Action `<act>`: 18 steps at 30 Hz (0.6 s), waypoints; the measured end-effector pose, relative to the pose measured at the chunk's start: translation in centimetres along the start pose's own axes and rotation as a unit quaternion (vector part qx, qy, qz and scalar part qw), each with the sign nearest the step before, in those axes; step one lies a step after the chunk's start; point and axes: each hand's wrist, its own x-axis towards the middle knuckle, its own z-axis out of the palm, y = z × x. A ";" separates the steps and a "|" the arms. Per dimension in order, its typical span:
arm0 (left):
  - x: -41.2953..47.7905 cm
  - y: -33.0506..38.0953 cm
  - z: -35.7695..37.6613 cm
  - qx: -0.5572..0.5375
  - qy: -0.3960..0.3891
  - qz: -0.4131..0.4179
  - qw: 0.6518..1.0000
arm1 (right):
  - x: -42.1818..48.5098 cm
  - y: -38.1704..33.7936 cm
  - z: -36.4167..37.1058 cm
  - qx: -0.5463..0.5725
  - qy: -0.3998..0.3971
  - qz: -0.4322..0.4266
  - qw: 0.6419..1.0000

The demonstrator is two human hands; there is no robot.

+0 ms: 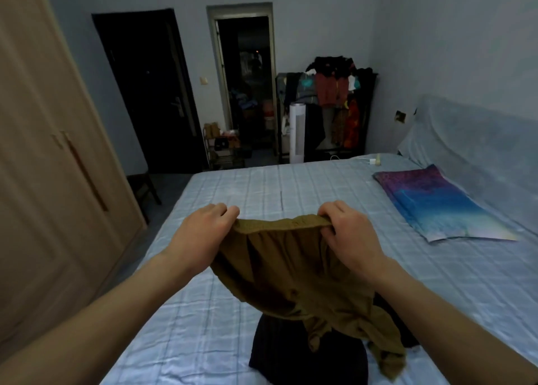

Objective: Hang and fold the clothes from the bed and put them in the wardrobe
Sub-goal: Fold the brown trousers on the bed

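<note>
Above the bed [233, 186], the left hand [201, 233] and right hand [346, 233] each pinch the gathered waistband of a brown garment [285, 268], which hangs limp, apparently light, best held at both waistband ends.

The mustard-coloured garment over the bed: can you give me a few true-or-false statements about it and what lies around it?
1. Both hands grip the mustard garment along its gathered top edge, the left hand at one end and the right hand at the other. True.
2. The garment lies flat and folded on the bed. False: it is held up, its lower end hanging over dark clothing.
3. The wardrobe doors are open. False: they are shut.
4. A purple and blue pillow lies on the bed. True.
</note>
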 end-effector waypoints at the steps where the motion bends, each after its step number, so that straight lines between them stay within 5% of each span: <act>1: -0.8 -0.3 -0.5 0.003 0.003 -0.007 1.000 | -0.1 -0.8 -0.2 0.001 -0.007 -0.004 1.000; 10: -8.2 -6.0 -4.9 -0.004 0.054 -0.053 0.997 | 0.6 -10.7 -1.2 -0.030 -0.056 -0.058 0.996; 18: -19.9 -14.7 -8.9 -0.059 0.056 -0.069 0.994 | 1.9 -24.9 1.0 -0.075 -0.011 -0.106 0.991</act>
